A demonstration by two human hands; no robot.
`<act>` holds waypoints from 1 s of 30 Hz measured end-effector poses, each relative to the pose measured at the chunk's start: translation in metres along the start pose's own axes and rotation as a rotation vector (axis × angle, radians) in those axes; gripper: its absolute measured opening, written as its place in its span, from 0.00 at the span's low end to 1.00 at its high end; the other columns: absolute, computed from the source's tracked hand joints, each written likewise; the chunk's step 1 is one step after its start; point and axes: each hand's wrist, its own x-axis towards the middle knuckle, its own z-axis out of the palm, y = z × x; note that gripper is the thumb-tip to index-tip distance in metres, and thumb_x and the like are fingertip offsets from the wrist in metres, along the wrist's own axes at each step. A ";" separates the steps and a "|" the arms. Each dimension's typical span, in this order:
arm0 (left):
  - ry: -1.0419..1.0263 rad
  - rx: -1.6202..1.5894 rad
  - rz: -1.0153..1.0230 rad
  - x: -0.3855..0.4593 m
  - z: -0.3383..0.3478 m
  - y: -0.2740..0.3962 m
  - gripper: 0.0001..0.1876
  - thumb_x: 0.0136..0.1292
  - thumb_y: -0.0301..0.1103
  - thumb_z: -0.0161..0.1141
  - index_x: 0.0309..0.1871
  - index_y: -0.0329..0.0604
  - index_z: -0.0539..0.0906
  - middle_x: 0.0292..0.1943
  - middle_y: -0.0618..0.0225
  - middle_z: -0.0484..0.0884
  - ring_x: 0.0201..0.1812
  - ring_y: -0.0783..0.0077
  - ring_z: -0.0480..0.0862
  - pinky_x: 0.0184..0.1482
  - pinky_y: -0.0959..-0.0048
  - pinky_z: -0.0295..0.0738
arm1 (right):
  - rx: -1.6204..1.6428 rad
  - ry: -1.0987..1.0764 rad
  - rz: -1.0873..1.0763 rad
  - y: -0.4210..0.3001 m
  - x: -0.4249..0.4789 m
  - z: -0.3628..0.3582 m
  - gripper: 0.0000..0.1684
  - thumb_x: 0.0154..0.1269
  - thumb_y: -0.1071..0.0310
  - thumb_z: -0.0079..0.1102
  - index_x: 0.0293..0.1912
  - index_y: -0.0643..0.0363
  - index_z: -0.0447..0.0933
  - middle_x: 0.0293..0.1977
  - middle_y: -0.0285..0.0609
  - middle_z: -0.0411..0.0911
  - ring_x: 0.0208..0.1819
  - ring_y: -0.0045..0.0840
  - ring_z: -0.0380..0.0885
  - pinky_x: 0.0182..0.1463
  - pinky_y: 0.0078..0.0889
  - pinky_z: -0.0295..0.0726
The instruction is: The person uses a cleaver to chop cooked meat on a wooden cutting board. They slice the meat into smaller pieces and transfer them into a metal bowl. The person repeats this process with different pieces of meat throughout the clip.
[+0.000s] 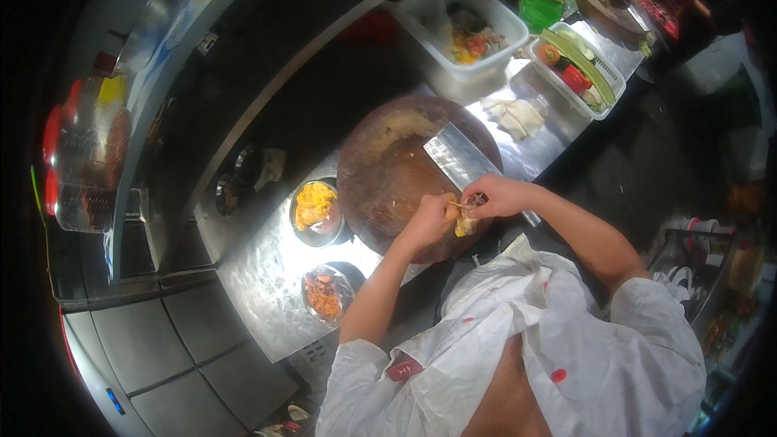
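My left hand (434, 218) and my right hand (499, 195) meet over the near edge of a round wooden chopping block (388, 185). Between their fingertips, both grip a small yellowish food piece (466, 224), perhaps poultry; the fingers cover part of it. A broad-bladed cleaver (456, 155) lies flat on the block's right side. Its handle passes beneath my right hand and shows again past the wrist. Left of the block, a metal bowl (300, 227) holds bright yellow food pieces (315, 203).
Shredded orange food (323, 300) fills another bowl near the steel counter's (261, 291) front. A crumpled cloth (516, 118) lies beyond the block. Behind stand a plastic tub (510, 42) of scraps and a white basket (613, 88) of vegetables. A shelf edge (291, 67) runs along the left.
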 end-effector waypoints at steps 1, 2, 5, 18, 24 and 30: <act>0.103 -0.011 0.023 -0.003 0.000 -0.012 0.09 0.66 0.31 0.56 0.38 0.31 0.80 0.32 0.39 0.81 0.33 0.40 0.84 0.37 0.53 0.77 | 0.002 0.024 0.025 -0.001 0.000 -0.003 0.22 0.63 0.57 0.72 0.48 0.65 0.84 0.39 0.49 0.87 0.40 0.33 0.85 0.47 0.34 0.82; 0.206 -0.022 0.046 -0.007 0.000 -0.023 0.09 0.67 0.31 0.56 0.35 0.31 0.79 0.29 0.39 0.80 0.32 0.40 0.83 0.35 0.53 0.76 | 0.005 0.048 0.050 -0.002 -0.001 -0.008 0.22 0.64 0.57 0.72 0.48 0.65 0.84 0.39 0.48 0.86 0.40 0.31 0.84 0.47 0.33 0.81; 0.236 -0.099 -0.124 -0.017 -0.014 -0.050 0.08 0.68 0.29 0.53 0.33 0.33 0.77 0.25 0.54 0.78 0.26 0.60 0.81 0.32 0.61 0.74 | 0.068 0.102 0.059 0.000 -0.007 -0.024 0.21 0.64 0.58 0.72 0.47 0.66 0.84 0.37 0.45 0.85 0.39 0.26 0.83 0.46 0.31 0.81; 0.469 -1.236 -0.397 0.002 0.035 -0.019 0.15 0.70 0.34 0.50 0.23 0.49 0.71 0.20 0.76 0.68 0.18 0.83 0.60 0.20 0.80 0.52 | 0.161 0.192 0.044 0.003 0.018 -0.014 0.19 0.66 0.58 0.69 0.46 0.67 0.85 0.35 0.42 0.86 0.39 0.21 0.81 0.46 0.28 0.79; 0.223 -0.886 -0.324 -0.005 0.019 0.008 0.15 0.81 0.43 0.49 0.43 0.44 0.81 0.25 0.76 0.73 0.23 0.85 0.68 0.25 0.81 0.61 | 0.221 0.156 0.141 -0.006 0.021 -0.014 0.20 0.65 0.57 0.70 0.46 0.66 0.85 0.36 0.44 0.86 0.40 0.24 0.82 0.48 0.32 0.81; 0.195 -0.492 -0.199 -0.008 0.028 -0.010 0.18 0.82 0.41 0.45 0.63 0.45 0.78 0.40 0.72 0.80 0.30 0.82 0.76 0.31 0.82 0.71 | 0.084 0.272 0.048 -0.014 0.022 -0.007 0.19 0.64 0.60 0.71 0.47 0.65 0.84 0.38 0.49 0.87 0.40 0.30 0.85 0.48 0.33 0.82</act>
